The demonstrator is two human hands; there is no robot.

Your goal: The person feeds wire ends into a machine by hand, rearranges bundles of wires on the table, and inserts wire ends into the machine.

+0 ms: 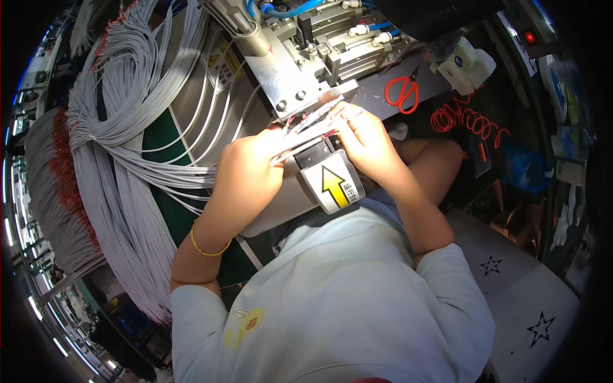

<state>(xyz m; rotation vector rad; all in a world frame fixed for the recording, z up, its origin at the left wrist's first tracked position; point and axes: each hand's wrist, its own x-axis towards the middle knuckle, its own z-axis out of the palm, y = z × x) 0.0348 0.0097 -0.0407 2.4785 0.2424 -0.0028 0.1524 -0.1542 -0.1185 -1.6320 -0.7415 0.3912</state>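
Several grey cables (pixel 300 138) run from the left through my left hand (pixel 252 169), whose fingers are wrapped round them. Their stripped ends, with thin red and white wires, fan out toward my right hand (pixel 365 137). That hand has its fingers pinched at the wire ends. Just beyond both hands stands a metal press-like machine (pixel 281 73) with bolts on its front block. Below the wires, between my wrists, sits a white cover (pixel 333 185) with a yellow arrow. Exactly which wires lie between my right fingertips is too bright and small to tell.
A large looped bundle of grey cables (pixel 121 102) hangs at the left, with more red-ended cables (pixel 54 185) beyond. Red-handled scissors (pixel 401 94) lie right of the machine. Farther right are a white packet (pixel 467 67) and a coiled red hose (pixel 466 121).
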